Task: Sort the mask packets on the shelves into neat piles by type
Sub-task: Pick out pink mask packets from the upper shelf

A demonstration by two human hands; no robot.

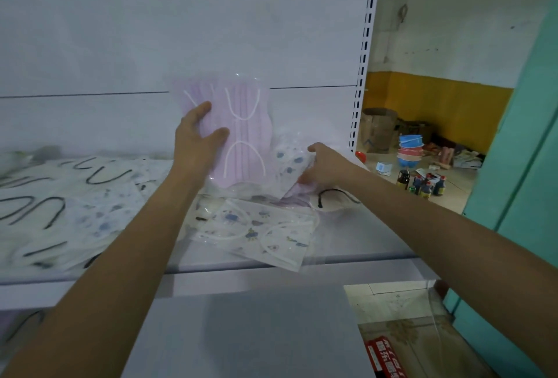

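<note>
My left hand [197,139] holds a clear packet of pink masks [241,133] upright against the shelf's back panel, thumb across its front. My right hand [324,164] grips a white packet printed with blue figures [290,155] just to the right, lifted off the white shelf [356,244]. Under it lies another pink packet [294,198] and a mask with a black ear loop [335,196]. A printed white packet [256,229] lies flat near the shelf's front edge. Several white masks with black loops [45,205] are heaped on the left, blurred.
The slotted shelf upright [363,54] stands at the right end. Beyond it the floor holds a cardboard box [377,128], stacked coloured bowls [410,149] and dark bottles [425,185]. A teal door [525,166] is at the far right. A lower shelf [256,335] sits below.
</note>
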